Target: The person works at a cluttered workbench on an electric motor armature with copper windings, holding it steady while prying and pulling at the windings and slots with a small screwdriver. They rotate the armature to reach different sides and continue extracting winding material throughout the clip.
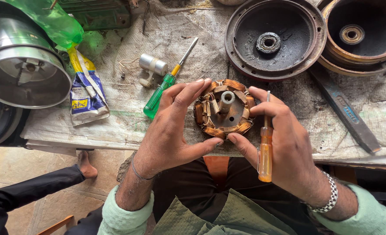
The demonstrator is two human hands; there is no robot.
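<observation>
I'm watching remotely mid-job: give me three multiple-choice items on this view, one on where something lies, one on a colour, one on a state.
1. Where does the green-handled screwdriver lie?
A. On the woven cloth, beside the left hand
B. Inside the dark round metal housing
C. On the floor tiles

2. What colour is the handle of the screwdriver in the right hand?
A. Blue
B. Orange
C. Black

3. How is the round copper-wound stator held?
A. Lying alone on the cloth
B. By the left hand only
C. Between the fingers of both hands

Answers: 1 A, the green tool rests on the cloth beside the left fingers. 2 B, the clear handle along the right palm is orange. 3 C, thumbs and fingers of both hands grip its rim.
</observation>
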